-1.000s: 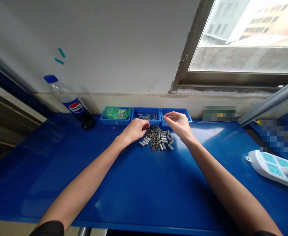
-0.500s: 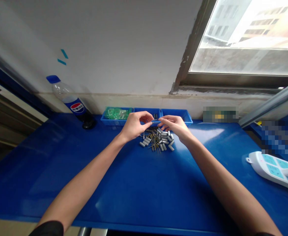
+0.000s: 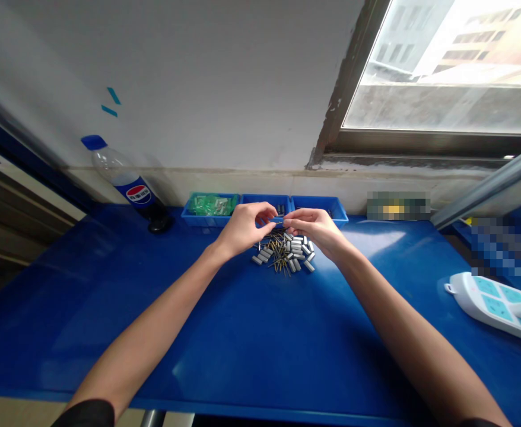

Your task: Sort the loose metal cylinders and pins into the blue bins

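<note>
Above the middle of the blue table, my left hand (image 3: 246, 226) and my right hand (image 3: 314, 230) face each other with fingertips pinched close together. A thin metal rod (image 3: 279, 222) spans the small gap between them, one end at each pinch; its exact kind is too small to make out. Just below my hands lies a loose pile of thin gold-and-dark rods (image 3: 279, 259), like small drill bits. Short grey metal cylinders (image 3: 296, 249) lie among and to the right of them, with a few more cylinders (image 3: 262, 256) to the left.
Three joined blue bins stand against the wall: the left bin (image 3: 210, 223) holds green plastic bags, and the middle bin (image 3: 260, 200) and right bin (image 3: 338, 222) hold small dark parts. A cola bottle (image 3: 138, 193) stands left. A white power strip (image 3: 501, 311) lies at the right.
My right hand's fingertips have shifted slightly left, closer to my left fingertips, along the thin rod. The pile looks the same.
</note>
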